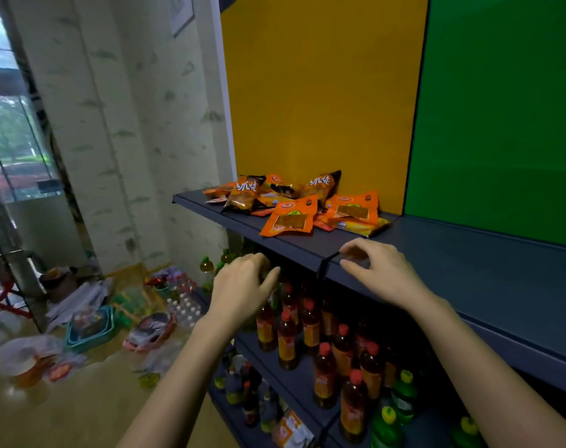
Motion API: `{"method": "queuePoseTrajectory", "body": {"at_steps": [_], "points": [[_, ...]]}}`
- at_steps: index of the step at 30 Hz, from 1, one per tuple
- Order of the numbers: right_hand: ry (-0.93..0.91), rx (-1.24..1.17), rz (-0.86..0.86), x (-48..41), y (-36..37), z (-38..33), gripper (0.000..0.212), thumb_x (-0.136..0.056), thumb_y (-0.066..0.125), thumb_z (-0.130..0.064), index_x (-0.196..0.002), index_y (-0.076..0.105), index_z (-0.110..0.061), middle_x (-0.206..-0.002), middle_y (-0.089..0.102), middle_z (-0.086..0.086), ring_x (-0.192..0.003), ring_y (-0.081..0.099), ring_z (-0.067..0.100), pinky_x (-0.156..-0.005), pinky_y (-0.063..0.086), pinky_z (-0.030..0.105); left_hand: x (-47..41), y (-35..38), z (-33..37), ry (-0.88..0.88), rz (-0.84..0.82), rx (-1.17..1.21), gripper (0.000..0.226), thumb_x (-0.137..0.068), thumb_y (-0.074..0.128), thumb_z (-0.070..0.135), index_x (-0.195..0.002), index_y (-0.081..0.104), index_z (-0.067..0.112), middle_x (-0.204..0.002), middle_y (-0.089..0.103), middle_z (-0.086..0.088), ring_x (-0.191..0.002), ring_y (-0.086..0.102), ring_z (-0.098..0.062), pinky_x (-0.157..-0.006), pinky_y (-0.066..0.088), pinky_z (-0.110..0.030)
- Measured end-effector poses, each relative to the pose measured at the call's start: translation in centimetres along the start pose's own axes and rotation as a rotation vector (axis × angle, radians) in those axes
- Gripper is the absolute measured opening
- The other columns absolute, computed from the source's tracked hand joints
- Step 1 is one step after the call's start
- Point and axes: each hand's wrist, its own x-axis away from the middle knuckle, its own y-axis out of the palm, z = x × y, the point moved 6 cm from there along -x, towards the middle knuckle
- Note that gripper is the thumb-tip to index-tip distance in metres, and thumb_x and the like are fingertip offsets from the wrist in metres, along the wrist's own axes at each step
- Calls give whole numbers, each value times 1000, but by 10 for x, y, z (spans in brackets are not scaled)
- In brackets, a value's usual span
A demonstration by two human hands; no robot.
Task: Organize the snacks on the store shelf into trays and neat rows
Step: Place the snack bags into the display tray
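Both bare forearms reach up and forward from the bottom of the frame toward the dark blue-grey shelf (453,253). The left hand (243,282) sits palm-down just below and in front of the shelf's front lip, fingers curled loosely downward with the thumb sticking out to the right. It's holding nothing, and whether it touches the shelf edge I can't tell. The right hand (377,270) is a bit higher, hovering over the front edge of the shelf right where two shelf sections meet. Its fingers are half curled and spread a little, thumb below the index finger like a loose open pinch, with nothing in it.

The snacks (294,202) are still a loose heap further back on the left section of the shelf, against the yellow back panel (323,92). There are orange flat packets (289,218) at the front and a couple of darker chip-style bags (244,194) behind, overlapping at all angles, not in rows. The section in front of the green panel (501,108) holds none of them.

The shelf below carries red-capped bottles of brown drink (288,337), with green-capped bottles (404,392) lower right. On the floor to the left sits a teal tray (91,328) among other blurry clutter.
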Motion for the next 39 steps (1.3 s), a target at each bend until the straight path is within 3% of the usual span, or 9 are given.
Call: {"method": "queuePoseTrajectory", "body": {"at_steps": [4, 9, 13, 16, 23, 26, 30, 34, 39], "points": [[20, -26, 40, -42, 11, 10, 20, -88, 61, -31, -107, 63, -26, -96, 62, -12, -98, 60, 11, -86, 49, 33, -46, 25, -17, 11, 14, 80, 37, -93, 44, 46, -102, 59, 13, -102, 63, -3, -95, 58, -21, -73, 45, -33], [52, -16, 110, -103, 13, 31, 21, -88, 62, -26, -108, 64, -19, -96, 62, -6, -96, 59, 14, -83, 47, 30, -119, 62, -38, -6, -13, 118, 44, -92, 44, 48, -116, 56, 12, -118, 60, -4, -111, 53, -23, -85, 45, -36], [125, 18, 136, -149, 11, 46, 24, -87, 62, -28, -108, 64, -17, -98, 64, -4, -96, 60, 14, -87, 48, 32, -174, 96, -46, -26, -144, 64, 55, -89, 44, 56, -121, 52, 12, -126, 55, -7, -117, 49, -25, -92, 43, -39], [185, 88, 150, -179, 11, 60, 29, -87, 62, -29, -113, 63, -16, -104, 66, -1, -101, 61, 18, -88, 49, 34, -206, 121, -57, -95, -252, 47, 79, -81, 45, 69, -131, 43, 8, -136, 48, -12, -126, 43, -29, -101, 39, -44], [533, 224, 139, -218, 16, 110, 72, -82, 59, -55, -130, 47, -4, -135, 51, 15, -122, 48, 32, -96, 45, 42, -241, 164, -64, -110, -420, 116, 117, -61, 58, 79, -143, 22, 5, -148, 35, -14, -138, 29, -31, -109, 31, -46], [725, 110, 126, -226, 24, 126, 84, -74, 66, -58, -129, 43, 1, -133, 49, 18, -120, 49, 34, -94, 45, 42, -256, 171, -69, -83, -427, 199, 114, -56, 71, 70, -138, 27, 3, -142, 40, -15, -132, 36, -32, -106, 37, -45], [830, -12, 99, -231, 35, 132, 69, -73, 71, -51, -116, 48, -3, -122, 57, 16, -101, 55, 28, -86, 48, 39, -270, 176, -76, -133, -520, 460, 99, -52, 85, 50, -124, 34, 7, -128, 52, -10, -118, 51, -27, -95, 48, -41], [877, -139, 153, -236, 41, 133, 81, -71, 78, -37, -133, 40, -3, -133, 50, 16, -118, 51, 31, -87, 44, 36, -283, 177, -81, -123, -600, 540, 93, -60, 85, 38, -131, 33, 9, -135, 48, -9, -124, 47, -26, -93, 44, -36], [927, -188, 227, -240, 34, 134, 84, -66, 83, -28, -133, 40, 0, -132, 51, 17, -118, 51, 33, -96, 45, 41, -293, 182, -89, -95, -667, 755, 84, -60, 86, 26, -129, 41, 12, -125, 55, -6, -114, 55, -25, -92, 44, -35]]}}
